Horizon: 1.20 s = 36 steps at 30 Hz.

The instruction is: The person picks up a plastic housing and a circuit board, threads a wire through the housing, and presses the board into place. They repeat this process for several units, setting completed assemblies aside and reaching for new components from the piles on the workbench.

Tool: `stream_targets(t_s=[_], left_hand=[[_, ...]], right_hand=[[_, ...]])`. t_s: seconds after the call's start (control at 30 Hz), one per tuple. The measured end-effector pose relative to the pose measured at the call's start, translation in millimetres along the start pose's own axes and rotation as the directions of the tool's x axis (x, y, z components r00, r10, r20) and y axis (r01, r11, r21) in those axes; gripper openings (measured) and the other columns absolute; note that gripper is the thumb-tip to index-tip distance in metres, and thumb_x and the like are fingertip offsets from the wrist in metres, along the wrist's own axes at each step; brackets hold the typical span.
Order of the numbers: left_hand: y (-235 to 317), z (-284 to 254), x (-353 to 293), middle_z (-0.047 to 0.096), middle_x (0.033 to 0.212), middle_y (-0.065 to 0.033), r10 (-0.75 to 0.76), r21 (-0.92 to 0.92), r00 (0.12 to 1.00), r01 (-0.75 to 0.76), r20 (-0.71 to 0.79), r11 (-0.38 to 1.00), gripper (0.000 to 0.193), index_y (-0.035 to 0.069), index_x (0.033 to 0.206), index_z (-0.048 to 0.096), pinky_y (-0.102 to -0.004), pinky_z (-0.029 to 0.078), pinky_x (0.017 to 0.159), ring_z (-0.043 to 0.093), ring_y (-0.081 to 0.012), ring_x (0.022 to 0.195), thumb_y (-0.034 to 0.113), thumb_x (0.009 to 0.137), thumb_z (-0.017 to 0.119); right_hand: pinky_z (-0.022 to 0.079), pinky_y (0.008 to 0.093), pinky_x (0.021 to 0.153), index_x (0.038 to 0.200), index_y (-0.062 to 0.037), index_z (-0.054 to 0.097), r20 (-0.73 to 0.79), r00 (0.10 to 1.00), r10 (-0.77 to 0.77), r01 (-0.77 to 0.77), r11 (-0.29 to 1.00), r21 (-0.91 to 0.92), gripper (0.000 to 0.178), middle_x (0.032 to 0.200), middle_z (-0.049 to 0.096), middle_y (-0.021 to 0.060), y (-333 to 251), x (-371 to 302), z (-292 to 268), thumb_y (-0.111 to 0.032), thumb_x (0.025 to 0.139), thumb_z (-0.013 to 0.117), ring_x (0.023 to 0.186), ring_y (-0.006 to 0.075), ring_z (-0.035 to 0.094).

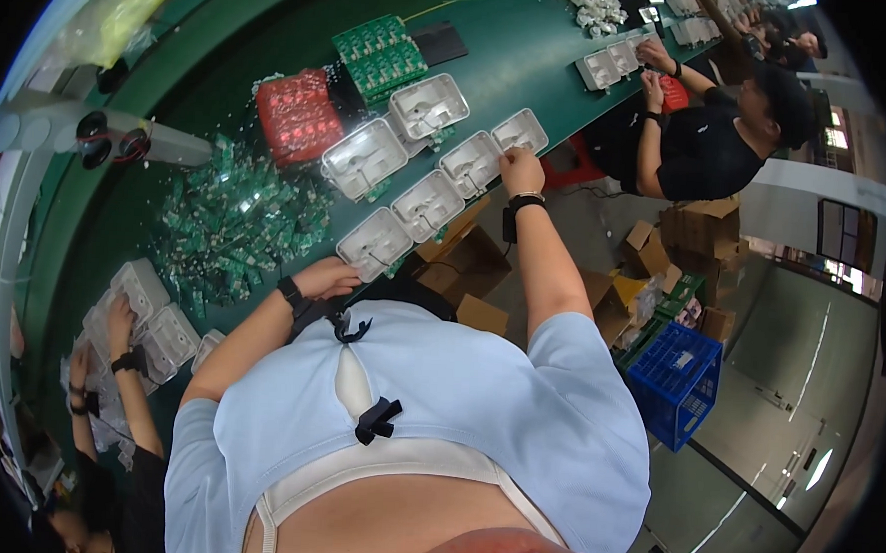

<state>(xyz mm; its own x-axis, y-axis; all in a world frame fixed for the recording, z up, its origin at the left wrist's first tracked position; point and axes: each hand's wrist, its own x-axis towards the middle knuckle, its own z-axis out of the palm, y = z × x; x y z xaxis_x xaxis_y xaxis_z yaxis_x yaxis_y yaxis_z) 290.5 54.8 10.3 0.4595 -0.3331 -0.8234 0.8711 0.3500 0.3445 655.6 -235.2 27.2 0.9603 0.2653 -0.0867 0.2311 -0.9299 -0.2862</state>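
Note:
A slanting row of white plastic housings lies along the near edge of the green table. At its left end, my left hand (pixel 329 278) has its fingers closed on the corner of the nearest housing (pixel 373 235). My right hand (pixel 522 171) pinches the row near its other end, where one housing (pixel 466 168) meets the last one (pixel 522 126). Between my hands sits another housing (pixel 430 198). Thin dark leads show inside several of them. Two more housings, one lower (pixel 361 162) and one upper (pixel 432 101), stand just behind the row.
Loose green circuit boards (pixel 240 226) are heaped left of the row, beside a red bubble-wrap pack (pixel 298 117) and stacked board panels (pixel 380 53). Co-workers handle housings at lower left (pixel 142 291) and upper right (pixel 602 67). Cardboard boxes (pixel 468 268) and a blue crate (pixel 670 374) stand below the table.

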Motion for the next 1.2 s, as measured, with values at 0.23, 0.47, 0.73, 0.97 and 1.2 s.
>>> stream_targets(t_s=[0.23, 0.47, 0.73, 0.97, 1.2], left_hand=[[58, 59, 35, 0.062, 0.140, -0.0035, 0.046, -0.207, 0.998, -0.034, 0.050, 0.978, 0.047, 0.007, 0.142, 0.054, -0.0355, 0.046, 0.107, 0.058, -0.0176, 0.129, 0.026, 0.101, 0.069], [108, 125, 73, 0.042, 0.160, -0.0029, 0.210, -0.196, 0.975, -0.192, 0.077, 0.962, 0.070, 0.012, 0.160, 0.032, -0.0386, 0.043, 0.107, 0.051, -0.0193, 0.137, 0.019, 0.100, 0.067], [123, 144, 120, 0.027, 0.168, -0.0033, 0.330, -0.378, 0.938, -0.270, 0.104, 0.886, 0.077, 0.013, 0.163, 0.024, -0.0406, 0.041, 0.110, 0.049, -0.0196, 0.140, 0.016, 0.099, 0.068], [102, 96, 71, 0.054, 0.146, -0.0070, 0.343, 0.099, 0.934, -0.352, 0.097, 0.931, 0.062, 0.008, 0.154, 0.042, -0.0332, 0.049, 0.100, 0.057, -0.0154, 0.127, 0.026, 0.100, 0.069], [-7, 16, -102, 0.072, 0.100, -0.0049, 0.596, 0.402, 0.679, -0.447, -0.429, 0.799, 0.034, 0.006, 0.121, 0.068, -0.0289, 0.055, 0.078, 0.066, -0.0116, 0.086, 0.028, 0.096, 0.075]], right_hand=[[0.057, 0.0448, 0.083, 0.098, -0.0105, 0.079, -0.042, 0.997, 0.057, -0.058, 0.998, -0.014, 0.020, 0.101, 0.075, 0.0149, 38, 77, -16, -0.025, 0.086, 0.073, 0.095, 0.0361, 0.072], [0.058, 0.0405, 0.086, 0.108, -0.0031, 0.076, -0.265, 0.943, 0.199, -0.127, 0.956, 0.265, 0.022, 0.101, 0.076, 0.0175, 82, 135, -25, -0.014, 0.090, 0.069, 0.094, 0.0323, 0.074], [0.054, 0.0363, 0.090, 0.107, 0.0003, 0.072, -0.273, 0.962, -0.030, 0.184, 0.809, 0.558, 0.017, 0.110, 0.072, 0.0141, 71, 59, -26, -0.009, 0.093, 0.071, 0.103, 0.0264, 0.069], [0.053, 0.0287, 0.085, 0.107, 0.0025, 0.071, -0.153, 0.978, -0.140, 0.208, 0.694, 0.690, 0.013, 0.109, 0.072, 0.0088, -2, -70, -33, -0.006, 0.098, 0.068, 0.097, 0.0168, 0.067], [0.053, 0.0318, 0.073, 0.107, -0.0012, 0.072, 0.113, 0.574, -0.811, 0.535, 0.476, 0.697, 0.012, 0.093, 0.070, 0.0118, -149, -140, -42, -0.007, 0.097, 0.068, 0.080, 0.0239, 0.067]])
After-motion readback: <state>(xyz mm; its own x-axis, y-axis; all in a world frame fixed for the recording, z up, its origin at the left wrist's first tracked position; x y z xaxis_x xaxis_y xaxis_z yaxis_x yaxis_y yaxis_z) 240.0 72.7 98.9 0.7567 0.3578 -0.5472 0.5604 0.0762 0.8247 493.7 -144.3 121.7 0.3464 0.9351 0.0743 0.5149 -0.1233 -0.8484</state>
